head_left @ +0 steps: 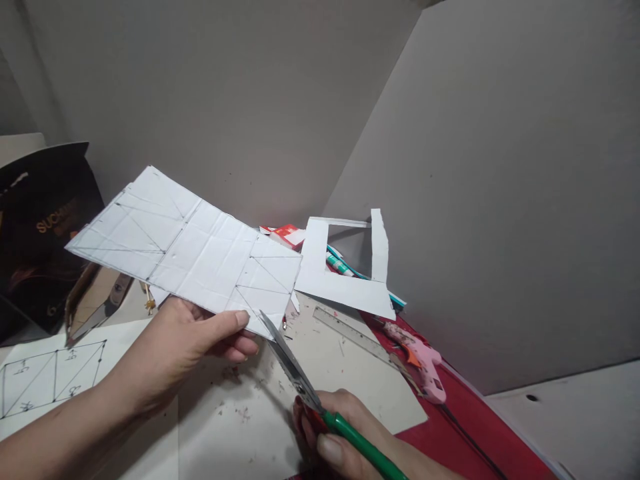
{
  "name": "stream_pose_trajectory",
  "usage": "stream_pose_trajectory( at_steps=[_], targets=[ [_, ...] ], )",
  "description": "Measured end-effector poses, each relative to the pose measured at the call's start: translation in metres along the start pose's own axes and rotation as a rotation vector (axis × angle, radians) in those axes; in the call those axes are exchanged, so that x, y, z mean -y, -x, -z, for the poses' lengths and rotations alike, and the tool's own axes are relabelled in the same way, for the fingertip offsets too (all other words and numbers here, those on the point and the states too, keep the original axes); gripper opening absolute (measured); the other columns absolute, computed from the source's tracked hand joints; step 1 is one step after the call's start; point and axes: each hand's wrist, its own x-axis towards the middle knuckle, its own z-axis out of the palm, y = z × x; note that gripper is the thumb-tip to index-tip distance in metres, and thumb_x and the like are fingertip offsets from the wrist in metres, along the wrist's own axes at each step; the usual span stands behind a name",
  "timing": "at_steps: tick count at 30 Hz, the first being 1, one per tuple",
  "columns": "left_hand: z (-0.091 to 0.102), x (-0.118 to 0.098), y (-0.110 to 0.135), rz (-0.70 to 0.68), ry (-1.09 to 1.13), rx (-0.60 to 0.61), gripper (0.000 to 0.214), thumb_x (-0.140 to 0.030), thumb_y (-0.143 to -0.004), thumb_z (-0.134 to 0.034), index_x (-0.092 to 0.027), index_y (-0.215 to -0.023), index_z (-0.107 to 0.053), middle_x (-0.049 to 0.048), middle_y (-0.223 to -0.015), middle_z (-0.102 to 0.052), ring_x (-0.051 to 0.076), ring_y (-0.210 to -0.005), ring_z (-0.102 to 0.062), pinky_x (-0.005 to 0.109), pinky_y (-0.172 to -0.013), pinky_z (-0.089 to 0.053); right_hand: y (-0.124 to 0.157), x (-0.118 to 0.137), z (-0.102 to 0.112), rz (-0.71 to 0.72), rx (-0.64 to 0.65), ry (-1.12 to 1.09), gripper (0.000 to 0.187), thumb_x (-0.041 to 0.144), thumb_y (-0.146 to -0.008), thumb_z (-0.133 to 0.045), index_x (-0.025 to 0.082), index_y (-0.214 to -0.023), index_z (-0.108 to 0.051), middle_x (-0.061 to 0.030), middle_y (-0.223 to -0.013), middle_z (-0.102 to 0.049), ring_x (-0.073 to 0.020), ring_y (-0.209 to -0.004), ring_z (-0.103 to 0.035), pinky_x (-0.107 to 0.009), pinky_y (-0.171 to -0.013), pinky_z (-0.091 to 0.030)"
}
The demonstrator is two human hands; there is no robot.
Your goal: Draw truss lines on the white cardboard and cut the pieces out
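My left hand (200, 333) pinches the lower edge of a folded white paper sheet (215, 237), thumb on top and fingers beneath. Ruled pencil lines and diagonals cross the sheet, which is held up at a slant above the table. In my right hand (350, 427) is a pair of scissors (295, 373) with green handles. The blades lie at the sheet's lower right corner, close to my left thumb; whether they are cutting into it I cannot tell. My fingers are wrapped around the handles, partly out of the frame.
A cut-out white paper frame (345, 290) stands behind the sheet. To the right lie a clear ruler (350, 330) and a pink glue gun (425, 363) on red cloth. At left are a black box (40, 247) and a paper with a drawn diagram (55, 373). Small scraps litter the table.
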Motion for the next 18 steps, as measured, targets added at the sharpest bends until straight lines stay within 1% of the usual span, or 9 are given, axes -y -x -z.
stream_pose_trajectory(
  at_steps=[3,8,11,15,18],
  targets=[
    [-0.001,-0.001,0.002,0.012,0.017,0.002,0.015,-0.027,-0.081,-0.073,-0.013,-0.085,-0.077,0.0067,-0.066,-0.077,0.014,-0.059,-0.07,0.017,-0.058,-0.057,-0.001,-0.004,-0.001,0.052,0.046,0.0,0.045,0.058,-0.096,-0.045,0.019,-0.076,-0.041,0.0031,-0.067,-0.035,-0.0107,-0.061,-0.031,-0.024,-0.053,-0.027],
    [-0.001,-0.003,0.002,0.01,0.021,-0.004,0.014,-0.027,-0.082,-0.074,-0.014,-0.087,-0.078,0.0073,-0.07,-0.078,0.014,-0.06,-0.072,0.018,-0.059,-0.058,-0.004,-0.004,-0.002,0.051,0.033,-0.016,0.045,0.058,-0.096,-0.046,0.019,-0.075,-0.041,0.003,-0.065,-0.036,-0.0104,-0.06,-0.032,-0.024,-0.054,-0.028],
    [0.0,-0.003,0.002,0.011,0.02,-0.002,0.014,-0.027,-0.082,-0.074,-0.014,-0.083,-0.078,0.0078,-0.07,-0.078,0.015,-0.06,-0.072,0.018,-0.06,-0.058,-0.005,-0.006,-0.001,0.082,0.088,-0.002,0.044,0.058,-0.097,-0.044,0.019,-0.076,-0.041,0.0031,-0.066,-0.035,-0.0105,-0.06,-0.033,-0.023,-0.053,-0.029],
    [0.0,-0.002,0.001,0.0,0.022,0.011,0.015,-0.027,-0.082,-0.073,-0.014,-0.077,-0.077,0.0081,-0.068,-0.078,0.015,-0.061,-0.072,0.018,-0.06,-0.058,-0.004,-0.013,0.001,0.062,0.059,0.031,0.047,0.062,-0.096,-0.044,0.02,-0.074,-0.039,0.0037,-0.065,-0.034,-0.0101,-0.058,-0.031,-0.023,-0.052,-0.029],
    [0.0,-0.003,0.001,-0.004,0.012,0.027,0.019,-0.027,-0.083,-0.072,-0.013,-0.07,-0.076,0.0082,-0.065,-0.077,0.014,-0.062,-0.072,0.018,-0.061,-0.058,-0.003,-0.013,0.002,0.071,0.053,0.051,0.045,0.058,-0.097,-0.045,0.019,-0.075,-0.04,0.004,-0.065,-0.033,-0.0099,-0.058,-0.03,-0.022,-0.052,-0.028]
  ],
)
